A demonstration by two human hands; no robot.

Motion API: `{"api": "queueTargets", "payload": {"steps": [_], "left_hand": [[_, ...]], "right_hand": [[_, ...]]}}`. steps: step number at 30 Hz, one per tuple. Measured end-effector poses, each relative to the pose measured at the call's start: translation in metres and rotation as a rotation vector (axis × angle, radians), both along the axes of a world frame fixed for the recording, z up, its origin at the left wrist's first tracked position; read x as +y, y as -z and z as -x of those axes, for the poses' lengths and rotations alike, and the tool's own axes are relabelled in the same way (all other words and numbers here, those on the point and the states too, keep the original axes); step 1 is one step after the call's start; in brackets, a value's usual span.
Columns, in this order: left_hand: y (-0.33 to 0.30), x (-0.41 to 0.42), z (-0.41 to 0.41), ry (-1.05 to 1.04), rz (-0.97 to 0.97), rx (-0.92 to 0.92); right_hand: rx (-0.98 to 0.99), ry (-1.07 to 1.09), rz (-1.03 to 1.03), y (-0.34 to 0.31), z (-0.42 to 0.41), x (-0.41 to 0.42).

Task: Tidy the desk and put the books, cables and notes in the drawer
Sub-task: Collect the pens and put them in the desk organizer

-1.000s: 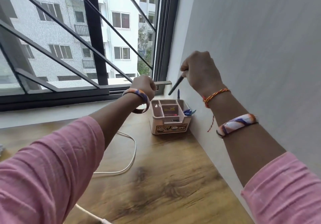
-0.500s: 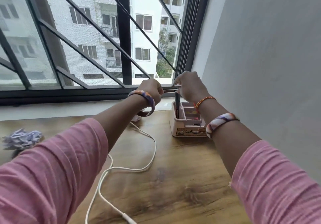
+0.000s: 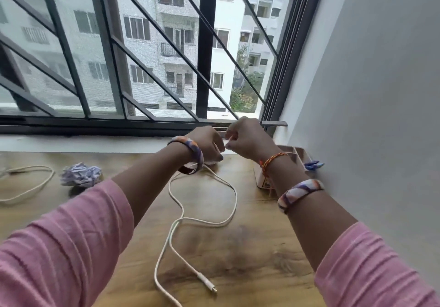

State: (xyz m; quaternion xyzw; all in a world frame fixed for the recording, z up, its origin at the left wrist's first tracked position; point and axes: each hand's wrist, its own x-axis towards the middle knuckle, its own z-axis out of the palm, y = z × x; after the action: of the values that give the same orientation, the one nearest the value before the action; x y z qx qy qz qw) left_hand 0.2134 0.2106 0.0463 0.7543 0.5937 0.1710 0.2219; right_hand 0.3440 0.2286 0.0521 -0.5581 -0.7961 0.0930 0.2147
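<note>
Cable gathering.
I hold both hands, left [image 3: 209, 143] and right [image 3: 247, 140], seemingly pinching the cable [image 3: 181, 214]; its loose plug [image 3: 206, 282] may snag.

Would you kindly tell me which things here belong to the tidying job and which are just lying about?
Job:
- white charging cable, held by both hands: left hand, right hand
- second white cable
- crumpled lilac paper ball

Lying about:
- beige plastic desk organiser

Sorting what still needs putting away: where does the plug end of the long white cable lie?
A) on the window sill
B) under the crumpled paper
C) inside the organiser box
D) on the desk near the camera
D: the white cable trails across the desk and its plug end lies on the wood, near the camera.
</note>
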Motion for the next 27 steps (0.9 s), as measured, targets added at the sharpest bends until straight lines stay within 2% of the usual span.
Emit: {"api": "queueTargets", "payload": {"steps": [10, 15, 27], "left_hand": [[0.027, -0.080, 0.130, -0.111, 0.083, 0.093], [0.033, -0.132, 0.217, -0.238, 0.029, 0.097], [0.059, -0.272, 0.455, -0.955, -0.079, 0.022]], "right_hand": [[-0.222, -0.297, 0.054, 0.021, 0.134, -0.066], [-0.276, -0.440, 0.038, 0.027, 0.230, -0.096], [-0.262, -0.893, 0.110, 0.062, 0.483, -0.167]]}}
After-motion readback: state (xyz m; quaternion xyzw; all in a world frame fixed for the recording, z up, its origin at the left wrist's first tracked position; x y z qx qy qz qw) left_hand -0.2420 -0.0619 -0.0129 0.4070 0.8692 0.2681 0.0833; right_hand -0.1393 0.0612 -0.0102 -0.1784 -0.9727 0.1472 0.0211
